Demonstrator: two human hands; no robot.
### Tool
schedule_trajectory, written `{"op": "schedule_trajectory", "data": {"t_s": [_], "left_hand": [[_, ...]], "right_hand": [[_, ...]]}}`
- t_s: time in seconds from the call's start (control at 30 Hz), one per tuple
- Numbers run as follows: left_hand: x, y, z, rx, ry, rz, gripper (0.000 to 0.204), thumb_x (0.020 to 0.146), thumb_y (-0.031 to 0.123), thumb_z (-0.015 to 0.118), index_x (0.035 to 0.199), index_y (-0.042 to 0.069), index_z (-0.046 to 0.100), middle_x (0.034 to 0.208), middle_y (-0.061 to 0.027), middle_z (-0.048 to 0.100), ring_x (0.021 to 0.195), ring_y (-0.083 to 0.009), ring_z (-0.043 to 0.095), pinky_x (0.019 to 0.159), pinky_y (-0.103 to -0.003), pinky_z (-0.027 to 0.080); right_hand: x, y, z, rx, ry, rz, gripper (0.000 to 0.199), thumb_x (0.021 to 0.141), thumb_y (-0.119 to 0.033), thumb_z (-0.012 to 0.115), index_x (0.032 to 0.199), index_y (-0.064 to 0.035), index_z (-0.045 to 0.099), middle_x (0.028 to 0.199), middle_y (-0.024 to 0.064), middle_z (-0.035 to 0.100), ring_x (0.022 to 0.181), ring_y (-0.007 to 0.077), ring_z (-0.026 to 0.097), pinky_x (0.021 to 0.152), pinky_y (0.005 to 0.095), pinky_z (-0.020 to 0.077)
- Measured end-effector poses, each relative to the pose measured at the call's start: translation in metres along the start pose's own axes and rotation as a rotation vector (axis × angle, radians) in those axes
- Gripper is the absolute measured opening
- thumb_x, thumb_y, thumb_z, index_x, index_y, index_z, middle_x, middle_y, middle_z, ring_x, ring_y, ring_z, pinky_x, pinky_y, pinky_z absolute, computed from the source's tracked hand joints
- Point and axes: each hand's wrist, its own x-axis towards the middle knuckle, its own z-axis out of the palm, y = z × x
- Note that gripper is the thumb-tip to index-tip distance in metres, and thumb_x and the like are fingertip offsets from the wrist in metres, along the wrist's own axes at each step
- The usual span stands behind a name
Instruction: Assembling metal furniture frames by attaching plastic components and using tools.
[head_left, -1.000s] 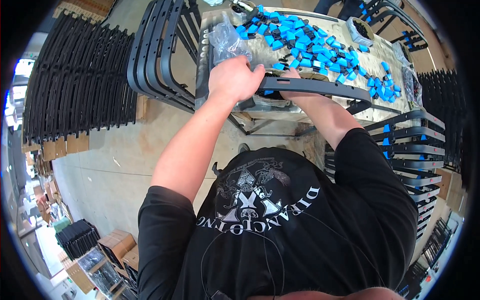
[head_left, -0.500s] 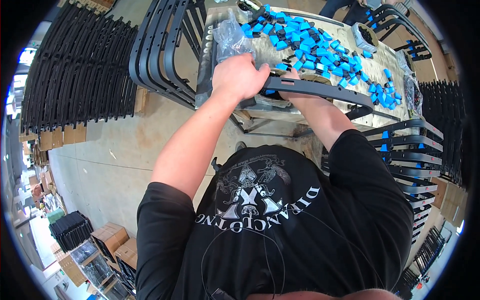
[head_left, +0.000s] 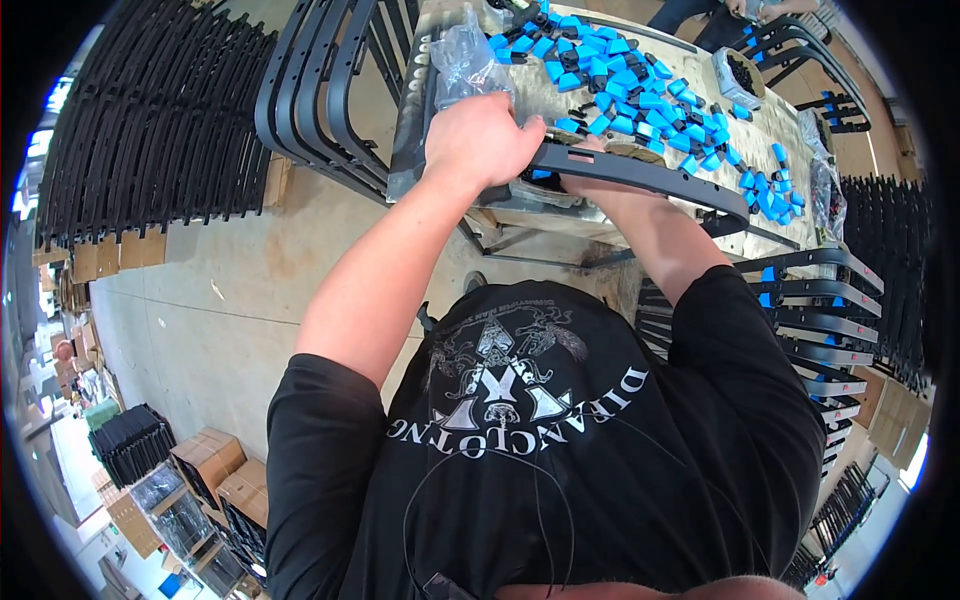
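My left hand (head_left: 482, 140) is closed round the left end of a black curved metal bar (head_left: 640, 176), its thumb along the top. The bar reaches to the right above the near edge of the table and bends down at its far right end. Behind and below the bar is my right hand (head_left: 582, 180); its fingers are mostly hidden by the bar, so what they touch does not show. Just beyond both hands lie many blue and black plastic pieces (head_left: 640, 95), spread over the wooden tabletop (head_left: 545, 105).
A clear plastic bag (head_left: 465, 65) lies beyond my left hand. A white tub (head_left: 738, 78) of small black parts stands at the back right. Black bent frames hang at the left (head_left: 335, 90) and are stacked at the right (head_left: 820, 300). A person (head_left: 700, 20) is at the far side.
My hands and the bar have hardly moved; the view has shifted slightly. The left hand still grips the bar's end. At the far side, the other person's hands have come into view.
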Motion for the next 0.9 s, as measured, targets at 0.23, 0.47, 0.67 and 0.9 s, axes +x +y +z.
{"op": "schedule_trajectory", "data": {"t_s": [0.23,0.47,0.67,0.9], "left_hand": [[0.001,0.002,0.001,-0.010,0.019,-0.005,0.050,0.091,0.053,0.060,0.105,0.007,0.075,0.100,-0.0160,0.076,0.099,-0.0348,0.072,0.090,-0.046,0.056],[0.000,0.002,0.001,-0.016,0.036,-0.030,0.050,0.090,0.052,0.061,0.106,0.007,0.075,0.102,-0.0161,0.076,0.100,-0.0345,0.072,0.091,-0.045,0.056],[-0.001,0.004,-0.002,0.006,0.025,-0.004,0.050,0.091,0.053,0.060,0.106,0.008,0.075,0.102,-0.0164,0.076,0.100,-0.0346,0.072,0.092,-0.045,0.055],[-0.003,0.001,-0.002,-0.001,0.008,0.002,0.052,0.092,0.050,0.057,0.108,0.003,0.074,0.104,-0.0175,0.076,0.100,-0.0351,0.072,0.090,-0.046,0.057]], "right_hand": [[0.001,-0.004,0.012,0.018,-0.005,0.071,0.032,0.099,-0.017,0.050,0.121,-0.0160,0.073,0.113,0.0117,0.075,0.110,0.0314,0.069,0.103,0.0514,0.0434],[0.009,-0.005,0.019,0.006,0.009,0.153,0.035,0.101,-0.018,0.047,0.126,-0.0160,0.071,0.119,0.0121,0.073,0.115,0.0331,0.068,0.107,0.0520,0.0419],[0.030,-0.003,0.052,0.084,0.063,0.296,0.039,0.106,-0.021,0.041,0.132,-0.0170,0.070,0.132,0.0104,0.070,0.125,0.0379,0.064,0.113,0.0553,0.0376],[0.007,-0.007,-0.009,-0.008,-0.165,0.151,0.033,0.097,-0.022,0.058,0.125,-0.0121,0.072,0.121,0.0149,0.073,0.117,0.0329,0.068,0.100,0.0508,0.0487]]}}
